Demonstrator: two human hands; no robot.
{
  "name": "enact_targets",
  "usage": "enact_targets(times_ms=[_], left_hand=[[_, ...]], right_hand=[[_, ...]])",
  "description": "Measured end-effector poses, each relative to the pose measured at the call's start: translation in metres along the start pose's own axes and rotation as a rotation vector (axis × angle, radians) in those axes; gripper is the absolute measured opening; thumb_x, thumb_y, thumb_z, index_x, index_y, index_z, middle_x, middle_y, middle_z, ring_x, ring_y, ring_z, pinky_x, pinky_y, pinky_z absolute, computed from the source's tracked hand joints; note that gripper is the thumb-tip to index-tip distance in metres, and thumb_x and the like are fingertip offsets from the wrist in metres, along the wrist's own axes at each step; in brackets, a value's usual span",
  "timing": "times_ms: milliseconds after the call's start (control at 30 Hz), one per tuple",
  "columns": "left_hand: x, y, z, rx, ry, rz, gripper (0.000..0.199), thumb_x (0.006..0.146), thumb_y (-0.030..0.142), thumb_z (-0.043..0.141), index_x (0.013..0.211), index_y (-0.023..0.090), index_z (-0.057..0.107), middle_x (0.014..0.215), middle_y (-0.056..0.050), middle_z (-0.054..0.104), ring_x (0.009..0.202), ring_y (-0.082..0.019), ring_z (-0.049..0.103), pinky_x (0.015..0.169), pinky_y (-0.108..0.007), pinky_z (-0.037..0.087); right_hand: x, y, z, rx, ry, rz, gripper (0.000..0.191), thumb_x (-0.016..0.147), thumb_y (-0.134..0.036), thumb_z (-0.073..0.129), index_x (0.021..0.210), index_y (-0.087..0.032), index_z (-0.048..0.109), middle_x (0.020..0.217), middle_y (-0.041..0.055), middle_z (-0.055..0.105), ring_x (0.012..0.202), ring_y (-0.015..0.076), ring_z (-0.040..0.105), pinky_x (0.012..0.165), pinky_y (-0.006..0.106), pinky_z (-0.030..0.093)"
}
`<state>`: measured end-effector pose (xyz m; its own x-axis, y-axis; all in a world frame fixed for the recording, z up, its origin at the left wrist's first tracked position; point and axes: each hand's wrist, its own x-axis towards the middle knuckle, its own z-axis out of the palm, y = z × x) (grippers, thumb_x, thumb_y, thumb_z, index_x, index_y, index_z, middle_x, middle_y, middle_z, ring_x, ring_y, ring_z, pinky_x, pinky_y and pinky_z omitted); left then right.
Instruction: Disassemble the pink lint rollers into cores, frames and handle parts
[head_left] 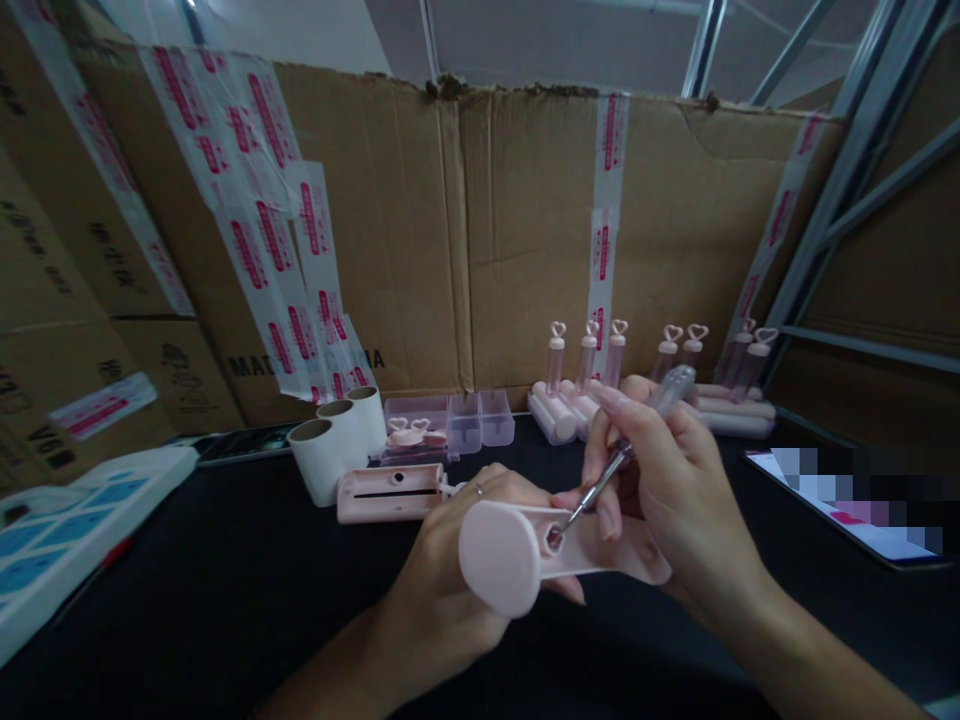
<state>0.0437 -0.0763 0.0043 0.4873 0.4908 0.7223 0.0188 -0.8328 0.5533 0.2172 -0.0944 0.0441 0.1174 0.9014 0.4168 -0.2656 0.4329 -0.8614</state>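
My left hand (450,570) grips a pale pink plastic housing (499,560) with a rounded end cap and a long open trough. In my right hand (667,470) is a screwdriver (611,468) with a clear handle, held like a pen. Its metal tip reaches into a small round recess in the housing near the cap; what lies inside the recess is too small to make out. Just beyond my left hand lies another pink part (390,493) with a long slot and a hole. Some of my left fingers are hidden behind the housing.
White tubes (315,460) and a clear compartment box (480,420) with pink heart pieces stand behind. Pink cylinders (555,412) and heart-topped clear tubes (616,350) line the cardboard wall (525,240). A phone (847,510) lies right; a blue-and-white case (97,530) lies left.
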Motion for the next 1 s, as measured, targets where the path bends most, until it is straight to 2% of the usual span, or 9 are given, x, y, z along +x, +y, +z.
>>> enact_targets(times_ms=[133,300,367,567,733,900,1000], left_hand=[[0.0023,0.0027,-0.0008,0.033,-0.015,0.034,0.014,0.091,0.014,0.065,0.081,0.019,0.073,0.086,-0.004,0.072,0.081,-0.018,0.068,0.077,-0.031,0.052],[0.0042,0.0029,0.0019,0.068,0.031,0.070,0.023,0.096,0.035,0.066,0.083,0.018,0.075,0.082,-0.006,0.072,0.077,-0.019,0.068,0.069,-0.031,0.052],[0.0040,0.0034,0.0022,0.060,0.018,0.067,0.028,0.098,0.037,0.063,0.080,0.019,0.074,0.081,-0.006,0.073,0.077,-0.019,0.068,0.071,-0.032,0.053],[0.0025,0.0038,-0.0007,0.063,-0.015,0.035,0.016,0.096,0.020,0.063,0.084,0.019,0.074,0.085,-0.004,0.073,0.081,-0.019,0.068,0.076,-0.031,0.052],[0.0015,0.0019,-0.0023,0.043,-0.048,0.061,0.019,0.091,0.011,0.061,0.080,0.019,0.074,0.088,-0.004,0.074,0.083,-0.019,0.067,0.080,-0.032,0.049],[0.0025,0.0048,-0.0026,0.074,-0.055,0.051,0.020,0.091,0.010,0.059,0.080,0.018,0.074,0.086,-0.004,0.073,0.083,-0.019,0.066,0.079,-0.032,0.049],[0.0031,0.0064,-0.0032,0.068,-0.062,0.051,0.021,0.092,0.012,0.061,0.076,0.018,0.074,0.085,-0.005,0.073,0.081,-0.018,0.065,0.078,-0.032,0.048]], right_hand=[[-0.0009,0.0006,-0.0007,0.020,0.012,-0.018,0.037,0.097,-0.042,0.061,0.068,-0.022,0.050,0.054,-0.0059,0.063,0.029,0.0073,0.051,0.031,0.017,0.044],[-0.0012,0.0009,-0.0011,0.046,0.026,0.004,0.035,0.096,-0.041,0.062,0.068,-0.023,0.050,0.055,-0.0068,0.063,0.028,0.0073,0.051,0.034,0.020,0.050],[-0.0012,0.0008,-0.0010,0.046,0.028,0.007,0.036,0.096,-0.041,0.062,0.068,-0.023,0.050,0.055,-0.0067,0.064,0.028,0.0072,0.051,0.033,0.019,0.049],[-0.0002,0.0005,-0.0006,0.007,0.016,0.000,0.039,0.096,-0.044,0.061,0.067,-0.022,0.049,0.052,-0.0055,0.063,0.028,0.0072,0.051,0.029,0.016,0.038],[0.0015,0.0012,-0.0010,0.008,-0.012,0.020,0.042,0.096,-0.047,0.061,0.065,-0.021,0.053,0.051,-0.0048,0.062,0.028,0.0070,0.051,0.029,0.016,0.036],[0.0030,0.0036,-0.0017,0.014,-0.026,0.090,0.039,0.094,-0.046,0.064,0.065,-0.022,0.052,0.039,-0.0070,0.052,0.028,0.0090,0.050,0.031,0.016,0.041],[0.0036,0.0042,-0.0011,0.008,-0.034,0.093,0.038,0.092,-0.046,0.065,0.066,-0.022,0.052,0.046,-0.0067,0.058,0.027,0.0078,0.049,0.031,0.016,0.043]])
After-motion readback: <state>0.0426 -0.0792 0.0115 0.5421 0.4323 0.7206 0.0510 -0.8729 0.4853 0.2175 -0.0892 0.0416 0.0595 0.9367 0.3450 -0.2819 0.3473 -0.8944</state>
